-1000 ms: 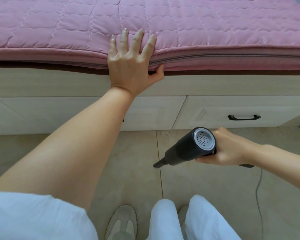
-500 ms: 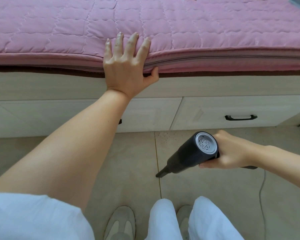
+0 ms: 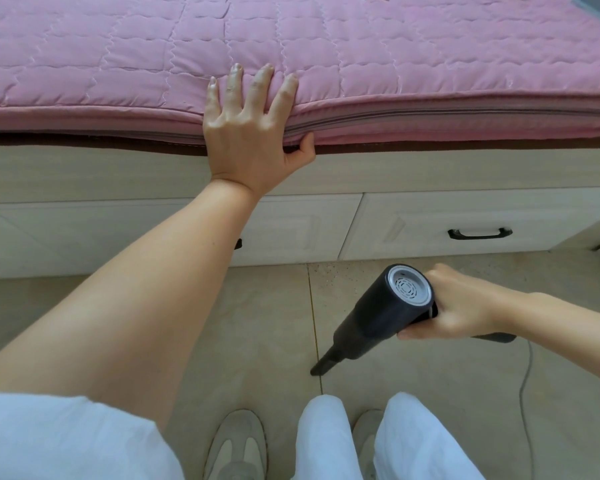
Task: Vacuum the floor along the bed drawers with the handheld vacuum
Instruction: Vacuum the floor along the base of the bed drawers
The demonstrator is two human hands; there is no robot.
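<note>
Drawers (image 3: 465,225) closed; right hand (image 3: 461,306) grips vacuum (image 3: 378,317).

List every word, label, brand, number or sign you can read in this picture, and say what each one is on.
None can be read.
Handheld vacuum, held by the right hand: its silver end cap shows only vent slots and a small dark mark too small to read.
Pink quilted mattress, under the left hand: no label visible.
Drawer fronts and shoes: no print visible.
</note>
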